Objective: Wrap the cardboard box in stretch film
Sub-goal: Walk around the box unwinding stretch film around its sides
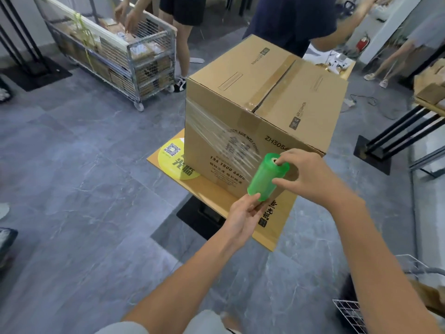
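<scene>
A large taped cardboard box stands on a small orange table in front of me. A band of clear stretch film runs across its near face from the left corner down to a green film roll. The roll is tilted and sits just in front of the box's lower right part. My left hand holds the roll's bottom end. My right hand grips the roll's top end, with a finger at the core hole.
A wire cage trolley full of parcels stands at the back left with a person reaching into it. Another person stands right behind the box. Black-legged tables are at the right. A wire basket lies at the bottom right.
</scene>
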